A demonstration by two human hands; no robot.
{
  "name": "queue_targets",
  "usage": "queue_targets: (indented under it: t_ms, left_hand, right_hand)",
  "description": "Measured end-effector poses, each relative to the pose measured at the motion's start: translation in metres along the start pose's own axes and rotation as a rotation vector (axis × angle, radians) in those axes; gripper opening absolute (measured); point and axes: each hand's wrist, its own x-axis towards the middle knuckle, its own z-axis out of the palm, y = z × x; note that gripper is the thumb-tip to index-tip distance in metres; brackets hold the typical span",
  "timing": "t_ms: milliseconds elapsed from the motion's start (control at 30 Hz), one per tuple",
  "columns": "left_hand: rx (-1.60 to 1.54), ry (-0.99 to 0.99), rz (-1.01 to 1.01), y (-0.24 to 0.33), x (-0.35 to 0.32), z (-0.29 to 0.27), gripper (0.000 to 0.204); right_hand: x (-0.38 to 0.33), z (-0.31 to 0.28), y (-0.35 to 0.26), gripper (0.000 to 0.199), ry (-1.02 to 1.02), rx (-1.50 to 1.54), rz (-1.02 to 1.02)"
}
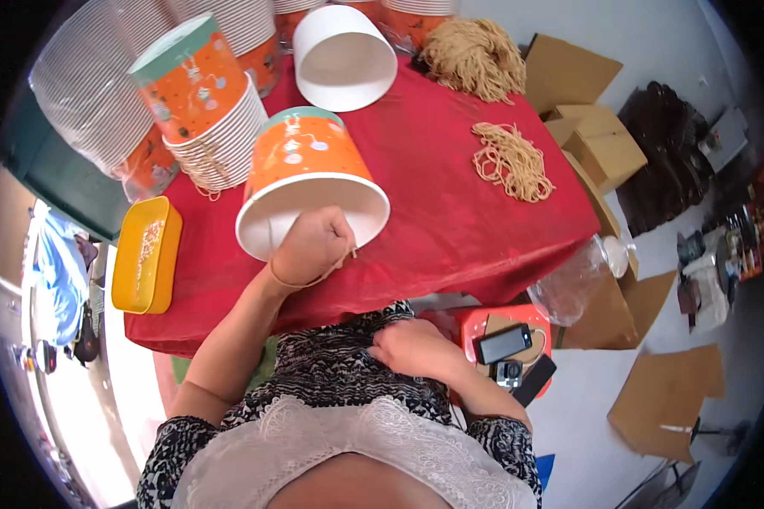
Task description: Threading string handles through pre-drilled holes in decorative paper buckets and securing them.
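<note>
My left hand (311, 244) is closed in a fist in front of the open mouth of an orange paper bucket (310, 153), which lies on its side. A thin tan cord (301, 283) loops across my left wrist; its end shows at the closed fingers. Part of the cord runs up toward the bucket's white inside. My right hand (412, 346) rests on my patterned clothing below the table edge, fingers curled in; what they hold, if anything, is hidden. Behind the bucket, a plain white bucket (345, 59) lies tipped with its mouth toward me.
Nested buckets (216, 144) lean at the left on the red-covered table (433, 187). A yellow tray (171, 254) with small pale pieces sits front left. Cord bundles (514, 161) lie right. A red stool (467, 327) carries a phone (504, 343) and small camera (508, 374). Cardboard boxes (598, 144) stand beyond.
</note>
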Motion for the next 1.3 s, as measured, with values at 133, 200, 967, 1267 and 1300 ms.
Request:
queue_targets:
  t_ms: [133, 200, 967, 1267, 1300]
  left_hand:
    - [-0.027, -0.005, 0.066, -0.011, 0.002, -0.003, 0.008]
    - [-0.077, -0.062, 0.023, -0.005, 0.003, -0.002, 0.008]
    - [-0.234, -0.223, -0.163, 0.000, 0.009, -0.015, 0.006]
    - [-0.241, -0.149, -0.101, -0.008, 0.006, -0.009, 0.005]
    - [-0.248, -0.151, -0.100, -0.011, 0.007, -0.009, 0.004]
  right_hand:
    - [-0.021, -0.039, -0.026, 0.020, 0.497, 0.106, -0.183]
    - [-0.008, -0.043, -0.032, 0.008, 0.994, 0.157, -0.261]
    - [0.052, -0.056, -0.028, 0.018, 1.060, 0.096, -0.062]
    - [0.060, -0.049, -0.024, 0.018, 1.157, 0.037, -0.136]
    - [0.060, -0.049, -0.024, 0.018, 1.159, 0.038, -0.137]
